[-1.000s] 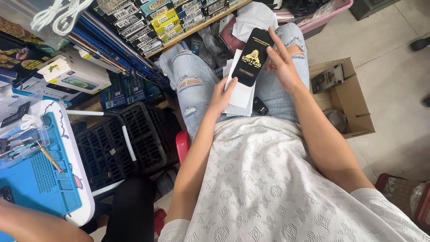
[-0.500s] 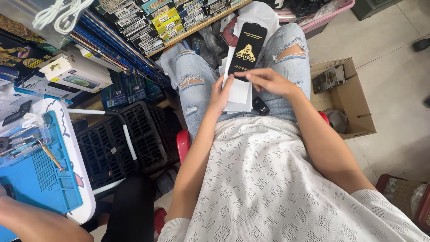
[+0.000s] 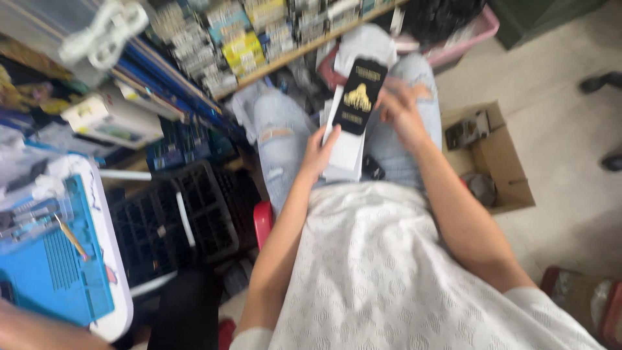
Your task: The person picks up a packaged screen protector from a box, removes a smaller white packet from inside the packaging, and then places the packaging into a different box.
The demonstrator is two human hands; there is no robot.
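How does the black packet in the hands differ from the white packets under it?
The black packet is dark with a gold emblem; the white packets look plain. The black one sits on top, tilted up; the white ones lie stacked beneath it on the lap. Both are slim and rectangular, held by the left hand.

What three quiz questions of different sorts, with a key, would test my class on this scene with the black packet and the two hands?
1. True or false: the left hand grips the black packet and the white packets behind it.
2. Which lies right of the person's legs? A. cardboard box B. blue mat C. black crate
3. Fill in: the right hand is at the black packet's ____ edge.

Key: 1 true; 2 A; 3 right. The right hand is blurred, so its grip cannot be told.
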